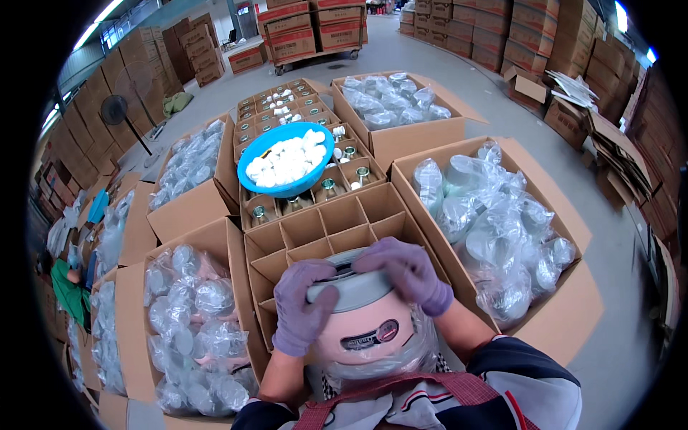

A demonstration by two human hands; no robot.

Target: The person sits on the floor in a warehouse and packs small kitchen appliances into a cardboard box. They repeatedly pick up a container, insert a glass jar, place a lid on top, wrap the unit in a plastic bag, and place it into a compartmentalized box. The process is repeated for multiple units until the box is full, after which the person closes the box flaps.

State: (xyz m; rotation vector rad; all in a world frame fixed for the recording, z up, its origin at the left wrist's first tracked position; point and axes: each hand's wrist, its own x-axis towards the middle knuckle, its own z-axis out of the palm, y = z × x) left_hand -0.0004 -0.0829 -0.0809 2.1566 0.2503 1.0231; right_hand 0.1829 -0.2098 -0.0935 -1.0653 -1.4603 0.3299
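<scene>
A pink thermos pot (367,331) with a grey top ring (351,288) stands close against my body, its lower part in a clear plastic bag (390,364). My left hand (302,304), in a purple glove, grips the left side of the grey ring, thumb toward the front and fingers at the top opening. Over the right side of the ring bends my right hand (410,272), gloved too, its fingers curled onto the top and slightly blurred. Just beyond the pot is a divided carton (344,218) with bare compartments in view.
A blue basin (287,190) of white caps rests on a carton of glass-necked bottles. Open cartons of bagged pots flank me, at left (132,326) and right (408,183). A standing fan (115,111) and a loaded trolley (315,59) are farther off. A person in green (68,290) is far left.
</scene>
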